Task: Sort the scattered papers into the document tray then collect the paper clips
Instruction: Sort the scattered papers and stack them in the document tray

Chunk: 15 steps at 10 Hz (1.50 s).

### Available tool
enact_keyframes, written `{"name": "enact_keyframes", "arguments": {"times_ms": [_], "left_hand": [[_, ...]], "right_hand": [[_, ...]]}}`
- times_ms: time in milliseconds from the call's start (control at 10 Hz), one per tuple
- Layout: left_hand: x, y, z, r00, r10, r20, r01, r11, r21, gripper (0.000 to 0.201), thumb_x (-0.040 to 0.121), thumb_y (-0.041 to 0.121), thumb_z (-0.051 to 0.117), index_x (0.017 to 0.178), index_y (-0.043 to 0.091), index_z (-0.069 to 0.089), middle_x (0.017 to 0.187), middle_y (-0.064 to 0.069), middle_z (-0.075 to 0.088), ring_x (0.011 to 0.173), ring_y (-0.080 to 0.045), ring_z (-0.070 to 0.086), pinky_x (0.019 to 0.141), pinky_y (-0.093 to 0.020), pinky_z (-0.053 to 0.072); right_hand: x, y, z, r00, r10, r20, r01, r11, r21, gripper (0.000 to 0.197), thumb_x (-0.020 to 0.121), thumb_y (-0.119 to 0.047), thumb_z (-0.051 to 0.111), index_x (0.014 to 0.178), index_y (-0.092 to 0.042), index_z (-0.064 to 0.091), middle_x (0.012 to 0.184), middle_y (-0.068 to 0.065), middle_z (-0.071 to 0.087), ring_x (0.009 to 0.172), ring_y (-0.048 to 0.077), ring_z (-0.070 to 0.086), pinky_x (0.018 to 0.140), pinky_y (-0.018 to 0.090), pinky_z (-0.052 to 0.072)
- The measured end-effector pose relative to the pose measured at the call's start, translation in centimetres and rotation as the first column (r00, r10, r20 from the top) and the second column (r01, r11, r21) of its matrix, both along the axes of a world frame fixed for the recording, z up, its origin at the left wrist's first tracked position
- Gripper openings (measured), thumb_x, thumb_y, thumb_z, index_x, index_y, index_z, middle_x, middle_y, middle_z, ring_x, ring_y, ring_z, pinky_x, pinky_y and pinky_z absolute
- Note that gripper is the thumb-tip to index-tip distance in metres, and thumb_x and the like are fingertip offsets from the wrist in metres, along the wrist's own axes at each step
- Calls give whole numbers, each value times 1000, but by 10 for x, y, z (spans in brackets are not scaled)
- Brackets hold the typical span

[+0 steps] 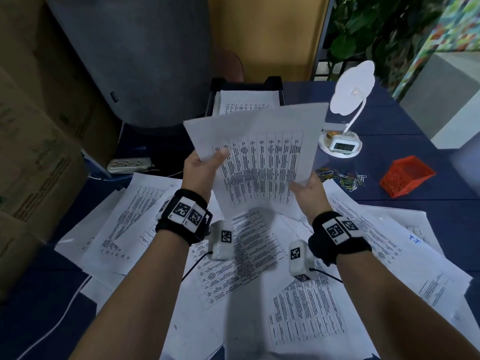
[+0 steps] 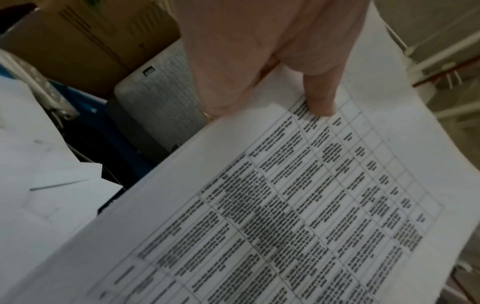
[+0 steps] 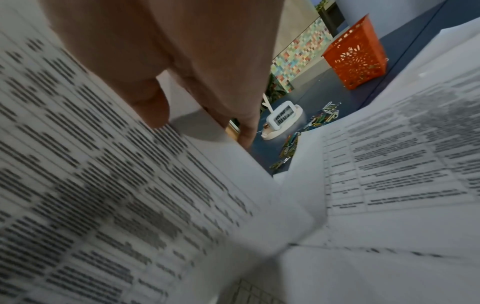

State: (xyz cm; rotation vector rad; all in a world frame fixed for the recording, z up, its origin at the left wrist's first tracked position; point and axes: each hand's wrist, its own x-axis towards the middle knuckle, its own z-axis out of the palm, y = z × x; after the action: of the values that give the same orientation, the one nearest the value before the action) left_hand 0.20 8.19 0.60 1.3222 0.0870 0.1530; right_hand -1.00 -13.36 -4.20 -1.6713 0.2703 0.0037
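From the head view, both hands hold a printed sheet (image 1: 255,154) up above the counter (image 1: 405,203). The left hand (image 1: 201,170) grips the sheet's left edge, thumb on the printed face. The right hand (image 1: 307,189) pinches its near right corner. The sheet hangs between the hands, just in front of the black document tray (image 1: 220,87) at the far side, which already has papers in it. Scattered papers (image 1: 298,294) cover the near counter below the arms. A heap of coloured paper clips (image 1: 340,178) lies to the right of the right hand, with an orange basket (image 1: 406,176) further right and a white desk lamp (image 1: 342,136) beyond.

In the left wrist view, the left hand's (image 2: 262,57) thumb (image 2: 320,96) presses on the sheet's (image 2: 285,216) table print, its other fingers behind the page.

In the right wrist view, the right hand's (image 3: 187,67) thumb (image 3: 153,105) lies on the sheet (image 3: 116,195), fingers curled under its edge. The paper clips (image 3: 319,119), lamp base (image 3: 281,121) and basket (image 3: 354,55) sit beyond on the counter.
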Motion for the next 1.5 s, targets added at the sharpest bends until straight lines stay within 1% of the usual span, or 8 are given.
{"name": "enact_keyframes", "arguments": {"times_ms": [200, 500, 700, 800, 1000, 1100, 1300, 1500], "left_hand": [[22, 7, 22, 998, 58, 12, -58, 998, -36, 19, 86, 14, 68, 104, 13, 64, 110, -11, 69, 104, -29, 65, 92, -49, 51], [56, 15, -6, 956, 47, -290, 121, 836, 535, 55, 74, 38, 74, 109, 5, 48, 92, -2, 56, 90, -22, 58, 80, -38, 49], [56, 11, -17, 818, -48, -573, 378, 795, 474, 8, 83, 5, 67, 78, 5, 60, 64, -5, 64, 57, -11, 64, 48, -19, 49], [69, 13, -20, 878, 26, -477, 261, 811, 524, 23, 91, -2, 50, 75, 13, 48, 60, -8, 59, 36, -5, 57, 38, -16, 45], [108, 12, -24, 910, 142, -390, 79, 864, 498, 11, 97, -2, 35, 102, 5, 42, 56, -8, 54, 41, -13, 51, 35, -12, 39], [117, 10, -25, 936, 166, -310, 44, 820, 570, 16, 93, 0, 39, 105, 10, 41, 84, -10, 54, 54, -17, 57, 39, -20, 45], [122, 14, -39, 939, 235, -250, 47, 635, 771, 30, 87, 7, 56, 112, 9, 41, 105, -18, 62, 77, -29, 66, 63, -32, 58], [114, 17, -42, 949, 242, -201, 144, 234, 962, 30, 87, 23, 62, 115, 14, 61, 124, -11, 49, 106, -29, 56, 79, -32, 46]], "right_hand": [[2, -8, -17, 999, -11, -42, 8, 997, -78, 33, 89, -18, 61, 121, -14, 55, 121, 5, 63, 114, 24, 58, 105, 48, 43], [45, 0, 26, 999, -46, -7, 46, 999, 15, 30, 82, -26, 63, 109, -13, 60, 109, 5, 68, 101, 27, 64, 89, 52, 53], [79, 6, 48, 997, -83, 3, 83, 996, -37, 19, 92, -11, 57, 111, -9, 56, 116, 7, 64, 107, 25, 62, 96, 38, 50], [91, 8, 55, 998, -40, 40, 43, 996, -74, 17, 93, -8, 51, 109, -15, 51, 114, 4, 63, 105, 24, 61, 94, 38, 51], [112, 14, 56, 985, 100, -141, -131, 964, -230, 29, 94, -2, 41, 118, -19, 37, 113, 4, 54, 67, 23, 67, 41, 24, 52], [126, 19, 47, 998, -47, -39, 33, 950, -309, 25, 92, 3, 43, 113, -9, 44, 114, 10, 58, 59, 24, 68, 36, 21, 48], [141, 19, 22, 996, -84, -34, 61, 898, -435, 25, 87, 6, 52, 107, -9, 52, 103, 14, 61, 75, 31, 70, 59, 41, 60], [138, 9, 14, 998, 17, -55, -54, 625, -779, 22, 87, -10, 57, 107, -10, 67, 111, 13, 64, 103, 29, 60, 82, 29, 46]]}}
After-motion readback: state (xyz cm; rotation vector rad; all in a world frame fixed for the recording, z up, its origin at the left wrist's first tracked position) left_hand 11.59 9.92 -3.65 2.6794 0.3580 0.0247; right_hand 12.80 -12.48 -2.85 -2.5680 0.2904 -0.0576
